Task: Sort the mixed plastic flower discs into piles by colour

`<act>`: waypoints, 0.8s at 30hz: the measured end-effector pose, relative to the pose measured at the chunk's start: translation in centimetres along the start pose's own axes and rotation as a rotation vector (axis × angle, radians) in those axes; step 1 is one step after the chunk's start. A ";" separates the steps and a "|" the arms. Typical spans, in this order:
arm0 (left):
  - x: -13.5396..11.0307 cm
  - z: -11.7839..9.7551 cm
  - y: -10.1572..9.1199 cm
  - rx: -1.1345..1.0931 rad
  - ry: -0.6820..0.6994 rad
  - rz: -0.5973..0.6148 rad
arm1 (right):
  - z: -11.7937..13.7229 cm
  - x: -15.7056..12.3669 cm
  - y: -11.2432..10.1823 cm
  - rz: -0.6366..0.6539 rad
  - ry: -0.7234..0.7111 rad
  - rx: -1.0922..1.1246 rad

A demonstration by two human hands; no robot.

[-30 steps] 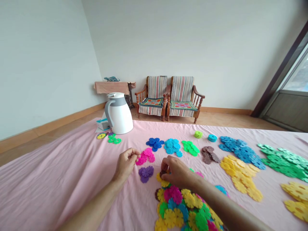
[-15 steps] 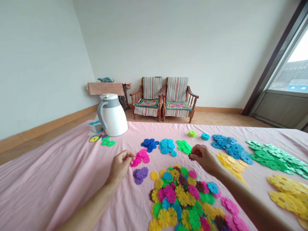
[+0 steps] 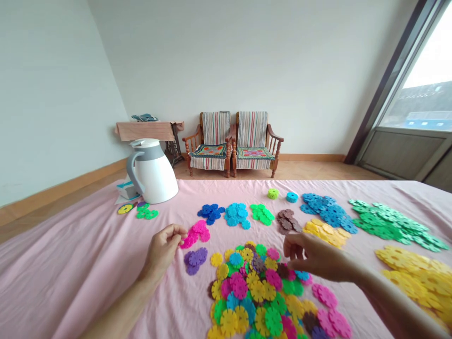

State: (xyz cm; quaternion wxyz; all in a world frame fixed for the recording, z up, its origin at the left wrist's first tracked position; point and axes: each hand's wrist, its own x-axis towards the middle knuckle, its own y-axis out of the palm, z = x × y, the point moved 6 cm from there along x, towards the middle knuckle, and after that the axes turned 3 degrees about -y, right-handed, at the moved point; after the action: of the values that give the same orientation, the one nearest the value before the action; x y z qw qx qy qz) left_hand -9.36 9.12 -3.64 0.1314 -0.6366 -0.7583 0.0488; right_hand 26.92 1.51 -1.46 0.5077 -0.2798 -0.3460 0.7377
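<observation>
The right hand is poised over the far right corner of the heap of mixed discs, its fingers loosely curled and released, with brown and pink discs of the heap just by the fingertips. The left hand is left of the heap, thumb and forefinger drawn together at the near edge of the pink pile; whether they pinch a disc is hard to tell.

The discs look like thin, matt plastic, round with notched rims like flowers, lying flat and overlapping. Left of the heap sits the purple pile. Beyond the heap, in a row, come the dark blue pile, the light blue pile, the bright green pile and the brown pile. Farther beyond it stand the lime stack and the blue stack, both short neat cylinders. Larger discs spread out to the right of the heap: the big yellow pile and the big green pile.

Under the heap is a soft pink cloth, creased in long folds. Far left beyond the heap rises a smooth white jug with a grey handle.
</observation>
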 end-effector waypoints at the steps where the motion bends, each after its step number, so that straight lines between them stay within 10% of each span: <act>1: 0.0 0.1 0.0 0.002 -0.001 0.003 | 0.5 -0.3 0.3 0.009 0.004 -0.019; 16: -0.2 -0.3 -0.1 0.006 -0.021 -0.003 | 0.8 0.4 0.8 -0.004 -0.022 0.101; 24: 0.0 -0.3 0.0 0.011 -0.015 0.003 | -5.7 1.2 -3.4 -0.638 0.182 0.168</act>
State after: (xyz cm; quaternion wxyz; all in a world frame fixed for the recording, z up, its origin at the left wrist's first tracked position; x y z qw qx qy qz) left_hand -9.26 9.07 -3.38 0.1293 -0.6366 -0.7581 0.0580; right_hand 32.74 4.80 -2.24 0.7631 -0.1791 -0.3075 0.5396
